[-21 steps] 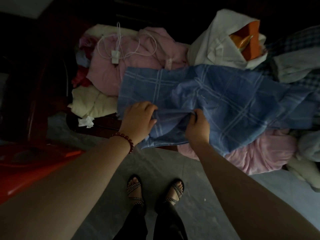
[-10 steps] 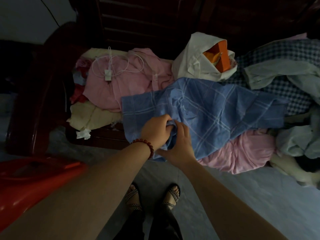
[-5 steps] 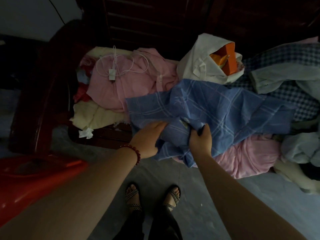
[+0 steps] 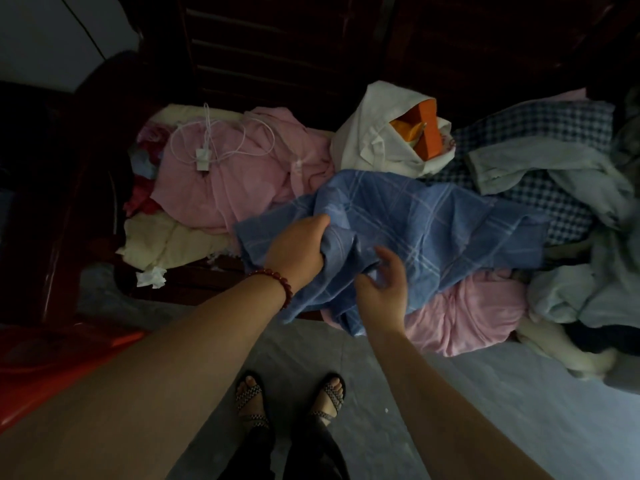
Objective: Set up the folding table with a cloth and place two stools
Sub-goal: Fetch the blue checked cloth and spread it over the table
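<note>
Half a second on, my right hand (image 4: 382, 287) has released the blue cloth (image 4: 433, 223) and hovers loose-fingered at its near fold. My left hand (image 4: 298, 249) grips a bunched edge. From there the cloth stretches toward three o'clock across the clothes pile (image 4: 242, 174), nearer my right.
</note>
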A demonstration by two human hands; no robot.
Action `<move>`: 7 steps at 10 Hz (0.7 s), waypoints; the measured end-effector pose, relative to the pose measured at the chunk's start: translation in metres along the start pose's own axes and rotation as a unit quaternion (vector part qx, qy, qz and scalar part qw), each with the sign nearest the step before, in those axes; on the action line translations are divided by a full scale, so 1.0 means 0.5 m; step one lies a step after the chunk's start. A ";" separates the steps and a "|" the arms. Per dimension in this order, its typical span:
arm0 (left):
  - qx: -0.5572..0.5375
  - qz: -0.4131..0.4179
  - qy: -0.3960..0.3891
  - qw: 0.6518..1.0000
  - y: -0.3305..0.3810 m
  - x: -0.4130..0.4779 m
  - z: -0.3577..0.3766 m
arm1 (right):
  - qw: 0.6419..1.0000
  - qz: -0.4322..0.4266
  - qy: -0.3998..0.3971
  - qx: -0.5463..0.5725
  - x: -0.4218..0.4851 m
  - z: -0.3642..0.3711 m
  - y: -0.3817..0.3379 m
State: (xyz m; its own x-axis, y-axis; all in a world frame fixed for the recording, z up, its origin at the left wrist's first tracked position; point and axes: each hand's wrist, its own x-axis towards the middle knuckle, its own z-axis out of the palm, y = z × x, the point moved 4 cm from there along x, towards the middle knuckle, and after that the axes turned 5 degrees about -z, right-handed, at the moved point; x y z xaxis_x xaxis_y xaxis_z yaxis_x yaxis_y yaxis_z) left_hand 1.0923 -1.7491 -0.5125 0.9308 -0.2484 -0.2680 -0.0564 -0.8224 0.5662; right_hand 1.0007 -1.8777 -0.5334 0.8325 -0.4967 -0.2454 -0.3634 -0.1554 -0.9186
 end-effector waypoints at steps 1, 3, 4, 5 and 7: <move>0.023 -0.001 -0.034 0.999 0.055 -0.005 -0.007 | 0.990 -0.055 -0.130 -0.001 -0.034 0.019 -0.021; 0.039 0.050 -0.168 0.984 0.162 -0.031 -0.049 | 0.996 -0.001 -0.071 -0.044 -0.036 -0.030 -0.105; 0.032 0.083 -0.163 0.983 0.188 -0.035 -0.089 | 0.997 0.004 -0.048 -0.065 -0.024 -0.074 -0.148; 0.006 0.099 -0.151 0.984 0.214 -0.043 -0.135 | 0.996 -0.011 -0.055 -0.062 -0.019 -0.104 -0.201; 0.032 0.150 -0.100 0.983 0.251 -0.093 -0.198 | 0.996 -0.038 -0.033 -0.072 -0.025 -0.175 -0.286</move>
State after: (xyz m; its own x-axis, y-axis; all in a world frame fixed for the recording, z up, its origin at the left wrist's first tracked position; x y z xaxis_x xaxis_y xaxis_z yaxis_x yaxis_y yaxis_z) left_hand 1.0778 -1.7902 -0.3517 0.7803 -0.5744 -0.2475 -0.3454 -0.7256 0.5951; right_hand 1.0055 -1.9240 -0.3717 0.8838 -0.4225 -0.2008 -0.3502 -0.3130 -0.8828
